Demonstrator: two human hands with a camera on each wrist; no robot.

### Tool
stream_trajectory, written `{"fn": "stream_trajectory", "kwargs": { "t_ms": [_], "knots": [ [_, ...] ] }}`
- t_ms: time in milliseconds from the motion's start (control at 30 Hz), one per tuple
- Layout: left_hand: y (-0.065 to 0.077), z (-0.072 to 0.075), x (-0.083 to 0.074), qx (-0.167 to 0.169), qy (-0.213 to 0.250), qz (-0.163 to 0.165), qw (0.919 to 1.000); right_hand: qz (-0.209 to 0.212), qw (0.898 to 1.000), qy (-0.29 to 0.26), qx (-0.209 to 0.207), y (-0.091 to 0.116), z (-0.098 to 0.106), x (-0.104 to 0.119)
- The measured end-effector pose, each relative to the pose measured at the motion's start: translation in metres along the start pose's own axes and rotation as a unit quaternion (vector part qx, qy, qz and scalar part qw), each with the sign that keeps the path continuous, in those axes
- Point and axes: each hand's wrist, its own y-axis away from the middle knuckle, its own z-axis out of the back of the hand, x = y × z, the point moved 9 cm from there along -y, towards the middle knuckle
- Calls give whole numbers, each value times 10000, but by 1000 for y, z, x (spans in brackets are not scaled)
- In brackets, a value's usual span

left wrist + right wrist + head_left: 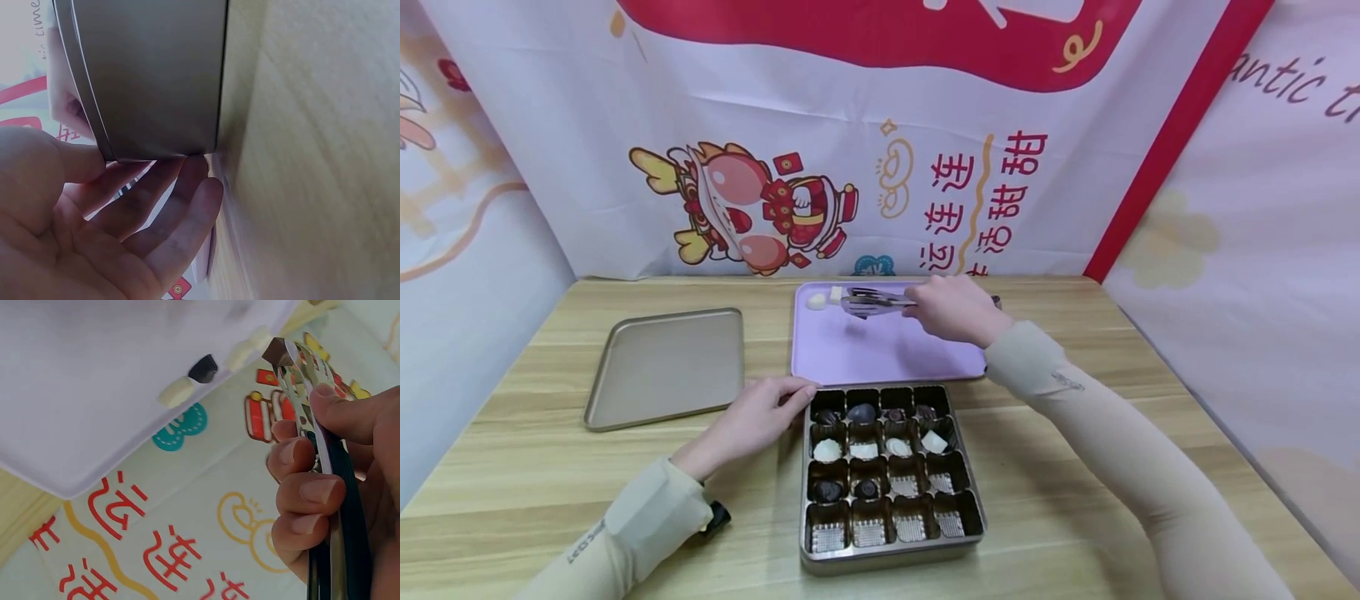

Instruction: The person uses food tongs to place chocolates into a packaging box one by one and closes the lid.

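My right hand (951,308) grips metal tongs (880,302) above the back of a lilac tray (887,354). A brown chocolate (279,352) is between the tong tips in the right wrist view. White chocolates (176,392) and a dark chocolate (204,369) lie along the tray's far edge. My left hand (763,421) holds the back left corner of a compartmented tin box (891,557), thumb at the rim and bent fingers against the wall. Dark chocolates (861,413) fill the box's back row, white ones (827,451) the second, and two dark ones (828,490) sit in the third.
A tan baking tray (666,367) lies on the wooden table (760,533), left of the lilac tray. The tin box stands close in front of the lilac tray. A printed cloth backdrop (820,100) hangs behind the table, with another at the right side.
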Motion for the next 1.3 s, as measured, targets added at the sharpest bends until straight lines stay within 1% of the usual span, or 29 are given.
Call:
{"fn": "stream_trajectory", "kwargs": {
  "t_ms": [167, 333, 500, 633, 833, 933, 1033, 1167, 1300],
  "knots": [
    [0, 0, 0, -19, -59, -35, 10000, 44, 9997, -115, -211, 19, 7, 2],
    [1, -1, -1, -8, -57, -58, 10000, -1, 9994, -221, -277, 34, 9, 2],
    [1, -2, -1, -23, -68, -111, 9999, -90, 9988, -279, -385, 51, 14, -2],
    [1, -1, -3, -42, -117, -146, 9998, -82, 9979, -414, -486, 69, 24, -6],
    [-1, -1, -4, -81, -171, -159, 9997, 135, 9949, -573, -815, 94, 42, -4],
    [-1, -1, -4, -91, -179, -156, 9997, 235, 9934, -622, -937, 104, 50, -1],
    [-1, 0, -4, -64, -174, -125, 9998, 428, 9918, -629, -1029, 113, 56, 5],
    [0, 0, -4, -28, -166, -34, 9999, 702, 9895, -757, -1011, 123, 62, 13],
    [1, 1, -4, -51, -182, -43, 9998, 1033, 9848, -1014, -957, 132, 66, 23]
  ]
}}
